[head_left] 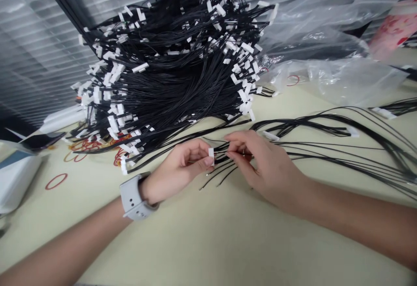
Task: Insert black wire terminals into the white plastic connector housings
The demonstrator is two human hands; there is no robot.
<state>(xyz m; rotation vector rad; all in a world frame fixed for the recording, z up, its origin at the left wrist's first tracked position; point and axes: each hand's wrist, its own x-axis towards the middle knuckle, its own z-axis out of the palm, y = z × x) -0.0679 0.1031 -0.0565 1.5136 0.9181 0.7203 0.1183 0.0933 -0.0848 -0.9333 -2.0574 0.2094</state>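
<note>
My left hand (187, 164) pinches a small white connector housing (211, 156) between thumb and fingers. Close by on its right, my right hand (260, 164) has its thumb and fingertips closed on a thin black wire (222, 152), whose end points at the connector and seems to reach it. How far the wire goes in is too small to tell. Below the fingers, several loose black wires with bare metal-tipped ends (208, 183) fan out over the table. Their other lengths run right, under and behind my right hand.
A tall pile of black wire harnesses (182, 82) with white connectors stands at the back. Clear plastic bags (345, 73) and a pink patterned cup (395, 30) are back right. More cables (325, 123) lie right. A red rubber band (56, 181) and a white box (19, 182) are left.
</note>
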